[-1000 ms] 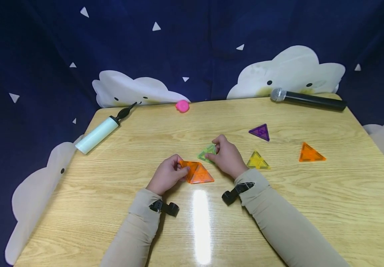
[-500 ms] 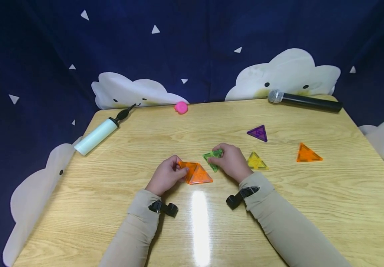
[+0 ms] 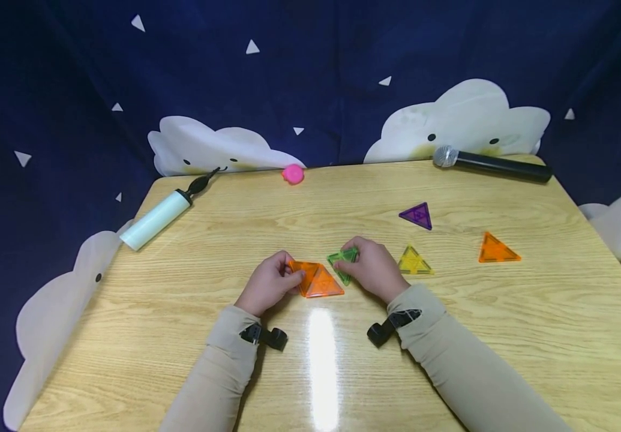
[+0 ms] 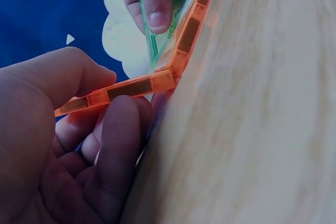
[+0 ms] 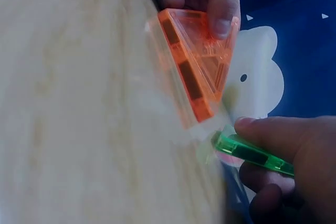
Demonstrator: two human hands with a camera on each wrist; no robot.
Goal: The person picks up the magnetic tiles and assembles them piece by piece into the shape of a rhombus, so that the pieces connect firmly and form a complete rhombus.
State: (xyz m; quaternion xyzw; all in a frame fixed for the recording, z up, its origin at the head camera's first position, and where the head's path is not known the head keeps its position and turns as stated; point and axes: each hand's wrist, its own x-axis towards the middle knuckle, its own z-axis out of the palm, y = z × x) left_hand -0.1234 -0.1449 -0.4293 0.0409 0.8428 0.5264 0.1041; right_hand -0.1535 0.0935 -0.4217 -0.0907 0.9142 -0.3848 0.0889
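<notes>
Green tile (image 5: pixel 251 153) is clamped in the right hand (image 3: pixel 375 269), thumb above, fingers below, and held just beside the second orange tile (image 3: pixel 325 285) (gap visible from right wrist). First orange tile (image 3: pixel 311 268) is pinched between left hand (image 3: pixel 266 283) thumb and fingers, tilted, joined along an edge to the second. Yellow tile (image 3: pixel 414 262) is seen on the tabletop (image 3: pixel 180 312).

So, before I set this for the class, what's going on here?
A person's left hand pinches an orange triangular tile that meets a second orange tile along one edge. The right hand pinches a green tile close to that pair, with a small gap apparently between. A yellow tile, a purple tile and a third orange tile lie farther right on the table.
</notes>
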